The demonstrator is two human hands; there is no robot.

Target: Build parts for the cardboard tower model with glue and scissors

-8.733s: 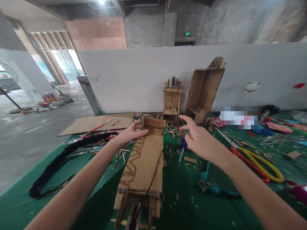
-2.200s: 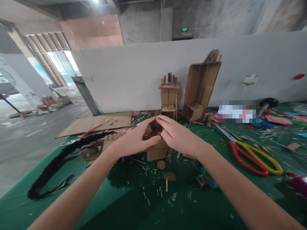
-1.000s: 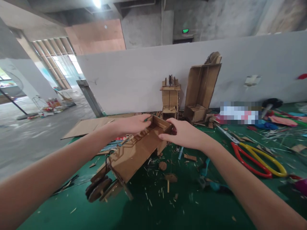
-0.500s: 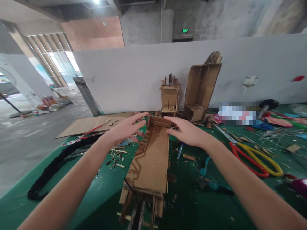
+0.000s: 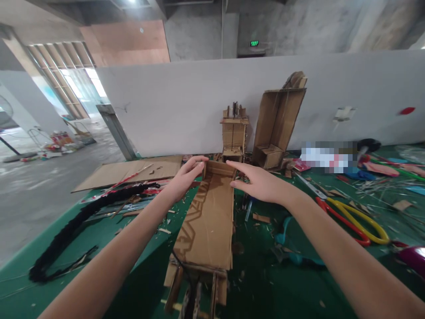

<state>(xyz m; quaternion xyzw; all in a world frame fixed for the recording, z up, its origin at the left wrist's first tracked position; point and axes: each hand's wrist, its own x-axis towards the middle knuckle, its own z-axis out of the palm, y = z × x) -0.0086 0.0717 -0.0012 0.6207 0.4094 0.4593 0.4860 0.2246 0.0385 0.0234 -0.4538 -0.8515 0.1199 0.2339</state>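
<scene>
2 open hands, the left hand [image 5: 184, 177] and right hand [image 5: 262, 184], flank the far end of the long cardboard model [image 5: 206, 221], which already lies flat mid-table on the green table [image 5: 133, 248], neither gripping it, so setting down looks done

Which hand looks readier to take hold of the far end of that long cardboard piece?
Probably the left hand: its fingers curl at the far corner of the cardboard ramp, seemingly touching. The right hand hovers open beside it.
</scene>
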